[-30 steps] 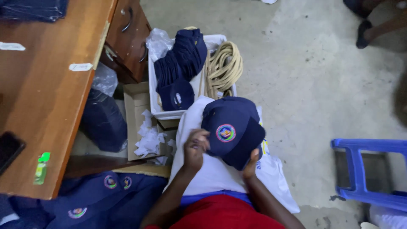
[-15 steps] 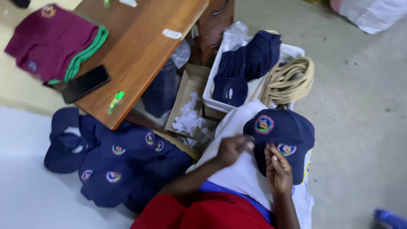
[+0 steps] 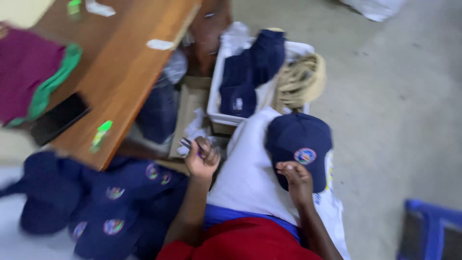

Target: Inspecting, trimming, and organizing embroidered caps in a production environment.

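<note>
A navy cap (image 3: 299, 144) with a round coloured badge lies on a white cloth (image 3: 250, 178) spread over my lap. My right hand (image 3: 294, 180) rests on the cap's near edge, fingers curled on it. My left hand (image 3: 202, 158) is off the cap to the left, shut on a small dark tool, likely scissors (image 3: 190, 144). The frame is blurred by motion.
A pile of navy caps (image 3: 110, 202) lies on the floor at lower left. A white tub (image 3: 226, 118) ahead holds more caps, with coiled rope (image 3: 301, 79) beside it and an open cardboard box (image 3: 190, 110). A wooden table (image 3: 125, 72) carries maroon fabric, a phone and a green marker. A blue stool (image 3: 428, 231) stands right.
My left hand left the cap and swung out to the left with the small tool. My right hand stays on the cap. The view shifted and blurred.
</note>
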